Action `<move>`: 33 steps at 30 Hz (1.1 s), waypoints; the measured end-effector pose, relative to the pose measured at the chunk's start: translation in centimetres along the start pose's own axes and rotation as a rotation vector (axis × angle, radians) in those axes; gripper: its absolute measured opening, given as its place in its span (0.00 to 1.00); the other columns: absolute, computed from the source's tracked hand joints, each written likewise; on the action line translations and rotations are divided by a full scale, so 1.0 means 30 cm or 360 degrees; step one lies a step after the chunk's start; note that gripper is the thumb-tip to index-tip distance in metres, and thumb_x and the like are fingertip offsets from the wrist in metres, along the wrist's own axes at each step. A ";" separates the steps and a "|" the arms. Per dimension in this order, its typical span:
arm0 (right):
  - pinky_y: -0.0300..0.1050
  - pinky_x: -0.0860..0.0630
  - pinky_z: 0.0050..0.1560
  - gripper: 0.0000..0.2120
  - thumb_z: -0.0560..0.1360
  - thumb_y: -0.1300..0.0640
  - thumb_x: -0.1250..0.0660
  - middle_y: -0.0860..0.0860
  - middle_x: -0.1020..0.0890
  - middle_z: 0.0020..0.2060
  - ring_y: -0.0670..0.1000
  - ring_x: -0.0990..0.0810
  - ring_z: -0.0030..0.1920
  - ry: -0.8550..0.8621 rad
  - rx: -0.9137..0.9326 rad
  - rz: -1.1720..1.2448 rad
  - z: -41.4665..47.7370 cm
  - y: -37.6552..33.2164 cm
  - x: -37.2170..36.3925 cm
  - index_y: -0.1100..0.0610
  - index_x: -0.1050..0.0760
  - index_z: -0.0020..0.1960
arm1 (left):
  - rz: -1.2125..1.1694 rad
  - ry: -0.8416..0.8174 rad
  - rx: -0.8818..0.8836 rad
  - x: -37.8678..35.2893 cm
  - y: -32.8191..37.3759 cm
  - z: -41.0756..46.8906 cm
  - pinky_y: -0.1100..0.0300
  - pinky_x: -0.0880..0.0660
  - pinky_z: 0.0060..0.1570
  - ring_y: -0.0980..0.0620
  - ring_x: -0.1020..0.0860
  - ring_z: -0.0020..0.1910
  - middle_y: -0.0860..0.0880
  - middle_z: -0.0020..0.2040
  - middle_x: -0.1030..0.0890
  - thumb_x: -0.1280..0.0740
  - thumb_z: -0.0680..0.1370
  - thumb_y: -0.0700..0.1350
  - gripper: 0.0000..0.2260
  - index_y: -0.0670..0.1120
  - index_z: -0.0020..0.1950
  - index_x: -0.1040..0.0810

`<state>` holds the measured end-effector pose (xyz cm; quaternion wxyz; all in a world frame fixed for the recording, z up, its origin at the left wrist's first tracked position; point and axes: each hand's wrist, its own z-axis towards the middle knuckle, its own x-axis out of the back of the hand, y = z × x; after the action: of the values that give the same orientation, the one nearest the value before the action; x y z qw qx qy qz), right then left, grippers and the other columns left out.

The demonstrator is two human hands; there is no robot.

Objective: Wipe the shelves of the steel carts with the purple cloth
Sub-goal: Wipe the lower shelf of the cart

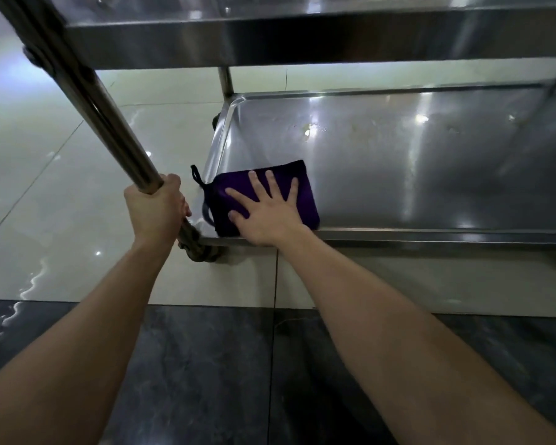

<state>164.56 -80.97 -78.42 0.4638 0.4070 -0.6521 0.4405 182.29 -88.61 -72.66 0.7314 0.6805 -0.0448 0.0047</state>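
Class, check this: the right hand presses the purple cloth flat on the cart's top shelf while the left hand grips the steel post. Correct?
Not quite. In the head view the right hand presses the purple cloth on the bottom shelf, not the top. The left hand does grip the steel post.

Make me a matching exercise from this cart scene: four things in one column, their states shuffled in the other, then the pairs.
Things:
1. left hand
2. right hand
3. purple cloth
4. upper shelf

States:
A. folded, lying in the lower shelf's near left corner
B. closed around the cart's post
C. overhead, not being touched
D. pressed flat, fingers spread

Pairs: 1-B, 2-D, 3-A, 4-C
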 end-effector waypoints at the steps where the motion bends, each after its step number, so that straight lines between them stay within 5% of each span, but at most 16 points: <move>1: 0.78 0.74 0.76 0.30 0.86 0.31 0.57 0.50 0.63 0.88 0.61 0.68 0.86 0.0006 -0.0020 0.0006 -0.024 0.037 0.001 0.31 0.58 0.86 | 0.0011 0.0001 0.0002 0.005 0.000 0.006 0.55 0.22 0.33 0.49 0.29 0.24 0.48 0.27 0.30 0.33 0.74 0.43 0.08 0.49 0.36 0.28; 12: 0.72 0.71 0.80 0.29 0.84 0.27 0.57 0.42 0.64 0.87 0.52 0.68 0.86 0.0058 -0.0509 0.0096 -0.351 0.699 0.069 0.25 0.61 0.83 | 0.0004 -0.0108 -0.0014 0.010 -0.005 0.014 0.51 0.23 0.36 0.46 0.27 0.23 0.47 0.24 0.28 0.32 0.70 0.46 0.12 0.50 0.26 0.25; 18: 0.75 0.71 0.79 0.37 0.78 0.20 0.58 0.44 0.64 0.87 0.54 0.69 0.86 0.0062 -0.0680 0.0081 -0.278 0.795 0.105 0.27 0.60 0.84 | 0.0030 -0.0122 -0.0014 0.023 -0.021 0.026 0.50 0.21 0.38 0.46 0.27 0.25 0.46 0.26 0.29 0.32 0.71 0.46 0.11 0.51 0.28 0.27; 25: 0.83 0.68 0.75 0.38 0.78 0.20 0.60 0.51 0.64 0.88 0.63 0.68 0.86 0.0081 -0.0677 0.0005 -0.023 0.672 0.137 0.31 0.61 0.86 | -0.0028 -0.0082 -0.0043 0.009 -0.028 0.008 0.55 0.23 0.33 0.47 0.30 0.25 0.47 0.26 0.31 0.33 0.72 0.44 0.11 0.51 0.31 0.30; 33: 0.86 0.72 0.70 0.37 0.81 0.23 0.59 0.55 0.64 0.87 0.67 0.68 0.85 0.0018 -0.0175 -0.0076 0.200 0.098 0.066 0.33 0.59 0.87 | -0.0043 -0.0025 -0.0031 -0.006 -0.015 -0.007 0.54 0.26 0.34 0.47 0.31 0.25 0.47 0.26 0.32 0.35 0.75 0.38 0.12 0.49 0.33 0.31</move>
<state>159.85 -86.09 -78.18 0.4996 0.3938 -0.6628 0.3950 182.16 -88.44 -73.12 0.7376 0.6739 -0.0413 -0.0110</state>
